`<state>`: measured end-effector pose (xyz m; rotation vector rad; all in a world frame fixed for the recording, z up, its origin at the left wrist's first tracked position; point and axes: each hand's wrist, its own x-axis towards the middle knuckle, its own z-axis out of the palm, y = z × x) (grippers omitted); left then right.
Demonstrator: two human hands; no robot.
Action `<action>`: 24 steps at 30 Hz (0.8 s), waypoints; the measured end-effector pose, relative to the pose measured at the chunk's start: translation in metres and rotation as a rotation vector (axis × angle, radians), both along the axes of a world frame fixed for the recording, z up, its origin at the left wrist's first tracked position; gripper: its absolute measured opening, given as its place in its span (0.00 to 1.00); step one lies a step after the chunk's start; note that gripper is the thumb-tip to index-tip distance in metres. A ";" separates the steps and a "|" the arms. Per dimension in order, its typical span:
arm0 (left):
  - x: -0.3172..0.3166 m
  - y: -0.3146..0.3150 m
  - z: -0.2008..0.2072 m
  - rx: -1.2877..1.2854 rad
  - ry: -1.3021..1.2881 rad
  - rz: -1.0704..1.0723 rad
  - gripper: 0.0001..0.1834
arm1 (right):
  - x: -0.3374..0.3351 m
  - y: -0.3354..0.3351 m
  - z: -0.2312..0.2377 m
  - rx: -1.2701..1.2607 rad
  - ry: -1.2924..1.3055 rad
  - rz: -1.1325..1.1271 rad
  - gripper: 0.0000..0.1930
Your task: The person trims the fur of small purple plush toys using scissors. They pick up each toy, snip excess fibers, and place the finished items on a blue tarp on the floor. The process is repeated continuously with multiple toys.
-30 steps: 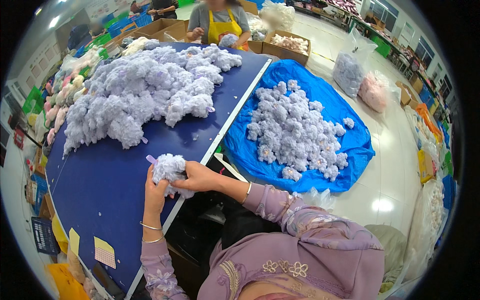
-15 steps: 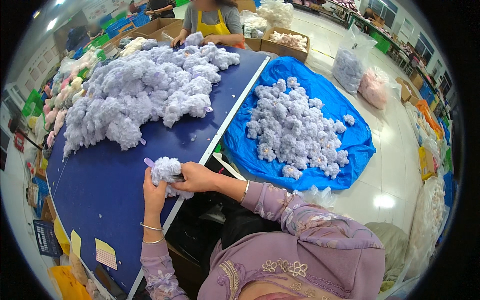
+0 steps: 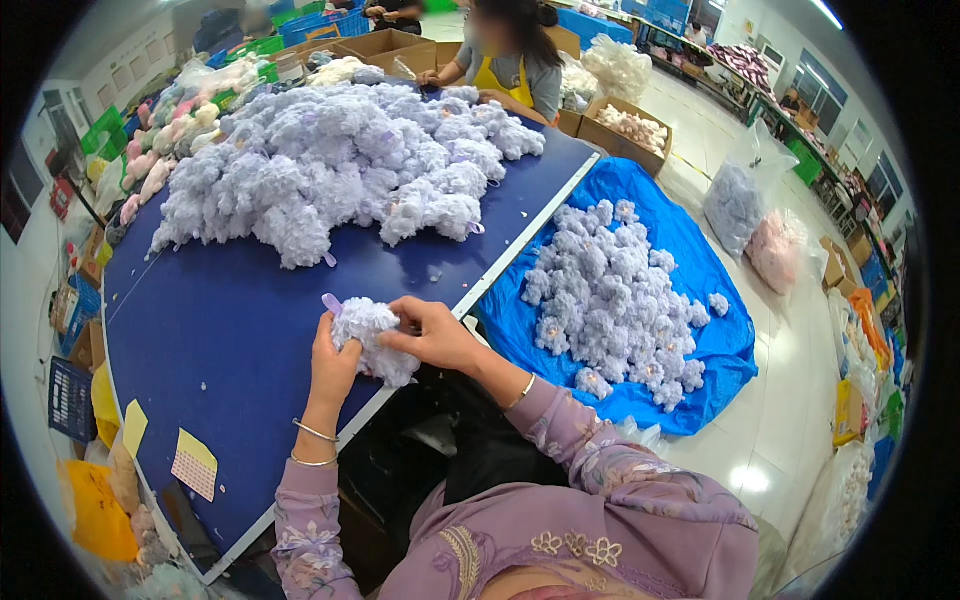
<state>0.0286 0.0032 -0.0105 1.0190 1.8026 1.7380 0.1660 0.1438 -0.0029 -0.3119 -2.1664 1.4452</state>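
A fluffy pale-lilac plush piece with a small purple ribbon loop is held over the table's near edge. My left hand grips its left side, the thumb pressing into the fur. On its right side, my right hand has bent fingers closed on the fur; whether anything else is inside that hand is hidden. Beyond my hands, a large heap of similar lilac plush pieces covers the far part of the dark-blue table.
Right of the table, a blue plastic sheet on the floor bears many lilac plush pieces. A co-worker in a yellow apron is at the table's far side. Yellow paper slips lie near the left edge. Clear bags stand farther right.
My view has shifted, so the table sits lower. My right fingers have moved up along the plush piece's right side, and a dark thing beside them no longer shows.
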 end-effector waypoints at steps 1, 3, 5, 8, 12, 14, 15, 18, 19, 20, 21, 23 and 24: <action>-0.003 0.000 -0.003 0.002 -0.006 0.006 0.23 | -0.001 0.000 0.003 -0.033 0.031 -0.009 0.22; -0.005 -0.001 -0.007 -0.008 0.005 0.019 0.23 | -0.002 -0.002 0.010 -0.101 0.092 -0.026 0.22; -0.001 0.001 -0.002 -0.034 0.034 0.023 0.24 | -0.009 -0.003 0.011 0.009 0.069 -0.073 0.20; 0.007 -0.001 0.012 -0.076 -0.183 -0.044 0.25 | -0.018 -0.004 0.014 0.062 -0.027 -0.118 0.16; 0.003 -0.002 0.004 0.050 -0.074 -0.108 0.26 | -0.030 0.002 -0.007 -0.068 0.048 -0.106 0.14; -0.003 -0.003 0.002 0.027 -0.065 -0.155 0.27 | -0.034 0.006 -0.015 -0.180 0.048 -0.073 0.14; -0.006 -0.001 0.003 -0.008 -0.080 -0.171 0.28 | -0.036 0.008 -0.019 -0.235 0.048 -0.057 0.14; -0.016 0.004 0.001 -0.083 -0.119 -0.201 0.28 | -0.037 0.009 -0.015 -0.298 0.043 -0.051 0.13; -0.020 0.007 -0.002 -0.087 -0.119 -0.201 0.28 | -0.038 0.010 -0.014 -0.325 0.038 -0.048 0.13; -0.022 0.009 -0.003 -0.092 -0.119 -0.200 0.28 | -0.038 0.010 -0.014 -0.353 0.032 -0.045 0.12; -0.024 0.008 -0.004 -0.080 -0.115 -0.214 0.28 | -0.038 0.010 -0.013 -0.381 0.026 -0.042 0.12; -0.019 0.005 0.007 -0.054 -0.111 -0.250 0.28 | -0.035 0.010 -0.010 -0.391 0.030 -0.024 0.12; -0.019 0.005 0.008 -0.026 -0.110 -0.269 0.28 | -0.034 0.010 -0.009 -0.396 0.032 -0.014 0.12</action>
